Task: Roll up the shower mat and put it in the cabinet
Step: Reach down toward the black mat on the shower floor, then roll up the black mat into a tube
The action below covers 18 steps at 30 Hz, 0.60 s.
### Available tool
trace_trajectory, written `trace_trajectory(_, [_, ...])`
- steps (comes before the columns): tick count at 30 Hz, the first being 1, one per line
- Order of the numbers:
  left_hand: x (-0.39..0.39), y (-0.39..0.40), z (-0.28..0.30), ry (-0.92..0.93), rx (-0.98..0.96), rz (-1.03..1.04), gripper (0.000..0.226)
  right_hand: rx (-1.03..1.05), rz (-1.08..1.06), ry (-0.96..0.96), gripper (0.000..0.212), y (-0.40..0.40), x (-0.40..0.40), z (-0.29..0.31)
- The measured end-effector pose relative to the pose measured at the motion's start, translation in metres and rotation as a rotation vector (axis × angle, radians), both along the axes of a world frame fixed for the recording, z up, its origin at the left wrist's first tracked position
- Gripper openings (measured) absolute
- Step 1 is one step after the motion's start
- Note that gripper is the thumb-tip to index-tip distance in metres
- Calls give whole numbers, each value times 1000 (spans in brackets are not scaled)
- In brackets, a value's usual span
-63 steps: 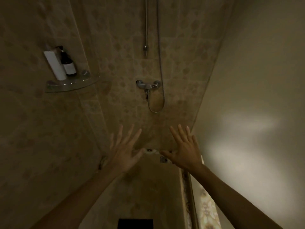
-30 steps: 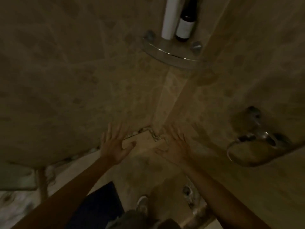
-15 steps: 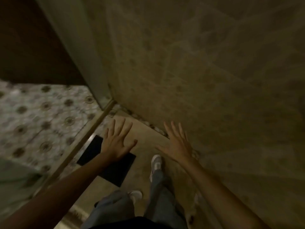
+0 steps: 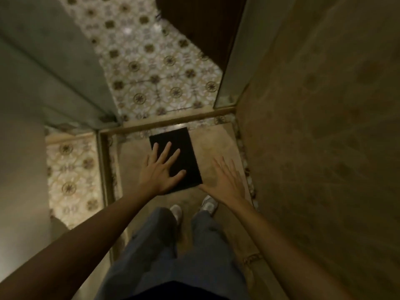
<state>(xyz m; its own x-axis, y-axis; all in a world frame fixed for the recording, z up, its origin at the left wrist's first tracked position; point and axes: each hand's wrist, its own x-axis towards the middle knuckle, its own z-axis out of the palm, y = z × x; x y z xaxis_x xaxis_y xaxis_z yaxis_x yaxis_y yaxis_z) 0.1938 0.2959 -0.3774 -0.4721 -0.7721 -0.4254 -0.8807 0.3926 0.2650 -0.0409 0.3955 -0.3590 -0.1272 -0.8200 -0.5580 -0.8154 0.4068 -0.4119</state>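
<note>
A small black rectangular shower mat (image 4: 184, 148) lies flat on the beige shower floor, its far edge near the threshold. My left hand (image 4: 161, 169) hovers with spread fingers in front of the mat's near left part and holds nothing. My right hand (image 4: 227, 180) is held out with fingers apart, just right of the mat's near corner, also empty. Both hands are well above the floor as I stand. No cabinet is in view.
My legs and grey shoes (image 4: 208, 204) stand just behind the mat. A brown tiled wall (image 4: 324, 126) rises on the right, a glass panel (image 4: 54, 72) on the left. A raised threshold (image 4: 173, 123) separates the shower from the patterned bathroom floor (image 4: 155, 68). A dark door (image 4: 205, 24) stands beyond.
The view has swung from the shower wall and tap down and round to the floor. The black mat has come into full view beneath my outstretched hands.
</note>
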Motion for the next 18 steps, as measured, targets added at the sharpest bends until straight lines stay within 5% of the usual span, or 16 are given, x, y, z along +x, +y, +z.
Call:
trace_trajectory(5, [46,24,-28,6,10,101,78,181,205,49,89,-11,23,-43])
trace_trajectory(18, [106,30,-158,16,8,152,79,55,462,123,97,-38,56,-180])
